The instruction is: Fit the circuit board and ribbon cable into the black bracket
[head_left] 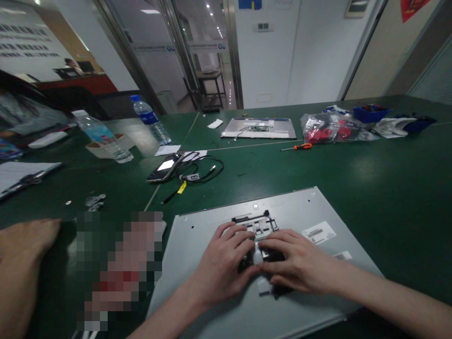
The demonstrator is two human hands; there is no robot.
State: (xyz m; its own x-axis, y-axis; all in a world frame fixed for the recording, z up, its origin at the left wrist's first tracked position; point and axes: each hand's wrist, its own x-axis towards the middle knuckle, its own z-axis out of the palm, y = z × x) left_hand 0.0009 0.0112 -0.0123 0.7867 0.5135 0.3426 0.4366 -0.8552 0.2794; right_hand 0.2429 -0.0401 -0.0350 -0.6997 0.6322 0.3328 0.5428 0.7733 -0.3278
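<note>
- The left hand (221,266) lies on a grey panel (310,207). Its grip is spread, with the fingers bent and pressing down and the thumb tip at a black piece (273,256).
- The right hand (296,263) covers the same black piece from the other side, fingertips nearly meeting those of the left hand. Its grip seems pinched on the piece, fingers above and thumb tucked below, though the hand hides most of it.
- The black piece sits at the middle of the grey panel, just below a black bracket (259,223) fixed to the panel's surface.
- The grey panel lies flat on the green table (370,188), at its near edge; a white label (318,232) is stuck on it to the right of the hands.
- Farther back on the table are a phone (165,167) with a black cable (206,172) looped beside it, a screwdriver (300,147) with an orange handle, a second panel (259,128) and a plastic bag (332,127) of red parts.
- A water bottle (150,120) stands at the back left.
- Another person's arm (21,254) rests on the table at the far left, well apart from the panel.
</note>
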